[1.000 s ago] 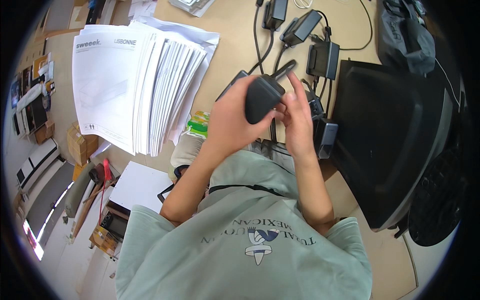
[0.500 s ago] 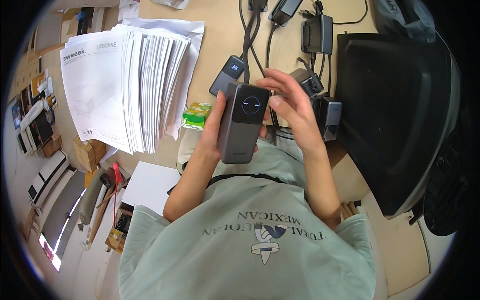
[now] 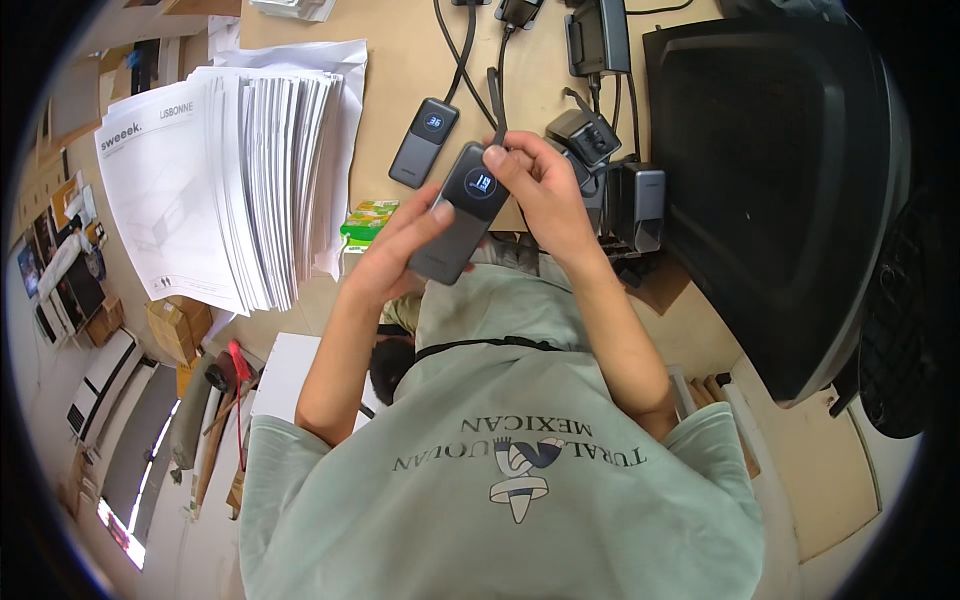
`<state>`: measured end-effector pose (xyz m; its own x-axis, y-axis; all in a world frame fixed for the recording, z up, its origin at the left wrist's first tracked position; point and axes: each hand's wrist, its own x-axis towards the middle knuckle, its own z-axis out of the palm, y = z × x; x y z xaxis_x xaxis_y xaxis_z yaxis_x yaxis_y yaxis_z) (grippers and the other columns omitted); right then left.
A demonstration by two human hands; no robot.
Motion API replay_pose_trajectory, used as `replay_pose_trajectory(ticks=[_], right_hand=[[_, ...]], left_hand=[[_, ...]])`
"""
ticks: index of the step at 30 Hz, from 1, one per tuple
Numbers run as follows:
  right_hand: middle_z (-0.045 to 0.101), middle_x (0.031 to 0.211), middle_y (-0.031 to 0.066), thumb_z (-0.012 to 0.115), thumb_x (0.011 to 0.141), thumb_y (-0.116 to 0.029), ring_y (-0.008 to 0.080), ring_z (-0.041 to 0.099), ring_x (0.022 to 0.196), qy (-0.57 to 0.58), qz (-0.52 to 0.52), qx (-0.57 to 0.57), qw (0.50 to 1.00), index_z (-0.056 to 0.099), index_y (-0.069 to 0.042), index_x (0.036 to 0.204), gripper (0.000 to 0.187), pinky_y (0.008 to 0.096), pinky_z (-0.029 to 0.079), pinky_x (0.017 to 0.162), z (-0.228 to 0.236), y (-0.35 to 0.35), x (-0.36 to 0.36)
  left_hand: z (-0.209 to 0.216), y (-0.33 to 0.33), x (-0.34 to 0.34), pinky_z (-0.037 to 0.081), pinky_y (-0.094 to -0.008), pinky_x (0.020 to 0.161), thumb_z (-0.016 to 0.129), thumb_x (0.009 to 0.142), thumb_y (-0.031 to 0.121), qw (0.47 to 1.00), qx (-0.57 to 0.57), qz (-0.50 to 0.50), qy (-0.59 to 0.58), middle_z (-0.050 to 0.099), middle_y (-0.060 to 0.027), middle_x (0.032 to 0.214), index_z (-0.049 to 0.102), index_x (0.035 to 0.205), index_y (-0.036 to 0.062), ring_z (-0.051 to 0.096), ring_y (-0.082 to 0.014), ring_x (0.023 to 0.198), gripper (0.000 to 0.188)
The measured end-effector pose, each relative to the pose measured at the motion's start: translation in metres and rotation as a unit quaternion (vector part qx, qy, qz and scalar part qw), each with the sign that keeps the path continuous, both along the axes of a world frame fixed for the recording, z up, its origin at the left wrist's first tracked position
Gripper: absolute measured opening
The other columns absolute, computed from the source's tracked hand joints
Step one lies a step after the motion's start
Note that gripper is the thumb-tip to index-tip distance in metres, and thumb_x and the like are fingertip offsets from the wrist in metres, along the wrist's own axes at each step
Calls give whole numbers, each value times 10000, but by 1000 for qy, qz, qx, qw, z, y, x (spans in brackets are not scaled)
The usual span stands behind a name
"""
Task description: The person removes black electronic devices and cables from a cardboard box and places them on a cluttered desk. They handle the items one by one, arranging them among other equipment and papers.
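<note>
A dark grey power bank [image 3: 452, 243] with a lit round display is held tilted above the desk's near edge. My left hand [image 3: 390, 245] grips its lower left side, thumb across the front. My right hand [image 3: 548, 195] pinches the upper right corner, thumb on the front beside the display and fingers partly hidden behind. A short dark cable [image 3: 497, 105] rises from the top end, close to my right fingers. Just beyond my left hand, a second, smaller power bank [image 3: 418, 150] with a lit display lies on the desk, a cable at its top.
A thick stack of white papers [image 3: 250, 190] lies at the left, with a small green-and-yellow packet [image 3: 369, 221] beside it. Chargers [image 3: 598, 40] and a black adapter [image 3: 583, 136] with cables crowd the back right. Next to them are another power bank [image 3: 640, 207] and a large black chair [image 3: 760, 200].
My right hand has closed from spread fingers onto the power bank's top corner. The power bank has tilted, and its display has switched from a face-like pattern to digits.
</note>
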<state>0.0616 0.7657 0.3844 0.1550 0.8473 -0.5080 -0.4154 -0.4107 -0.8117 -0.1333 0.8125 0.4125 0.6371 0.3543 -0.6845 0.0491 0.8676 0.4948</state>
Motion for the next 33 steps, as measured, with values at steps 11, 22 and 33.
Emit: replay_pose_trajectory(ticks=[11, 22, 33], right_hand=[[661, 708, 69, 720, 873, -522, 213, 637, 664, -243, -23, -81, 966, 639, 22, 1142, 613, 359, 499, 664, -61, 65, -31], [473, 1248, 202, 680, 897, -226, 261, 650, 939, -166, -87, -87, 978, 426, 34, 1417, 634, 368, 528, 887, -88, 44, -57], [545, 1211, 186, 695, 843, -184, 250, 601, 1062, -99, -163, -71, 979, 425, 53, 1431, 689, 371, 487, 965, -108, 91, -72]], left_hand=[[-38, 48, 14, 531, -453, 893, 877, 679, 304, 673, 582, -221, 400, 600, -189, 1200, 491, 1307, 14, 620, -381, 1082, 792], [-75, 56, 32, 557, -495, 705, 781, 762, 344, 616, 567, -277, 471, 699, -198, 1061, 408, 1410, 92, 704, -398, 848, 789], [-60, 69, 8, 554, -539, 751, 801, 727, 280, 569, 540, -304, 541, 712, -192, 1027, 392, 1397, 78, 693, -448, 867, 810]])
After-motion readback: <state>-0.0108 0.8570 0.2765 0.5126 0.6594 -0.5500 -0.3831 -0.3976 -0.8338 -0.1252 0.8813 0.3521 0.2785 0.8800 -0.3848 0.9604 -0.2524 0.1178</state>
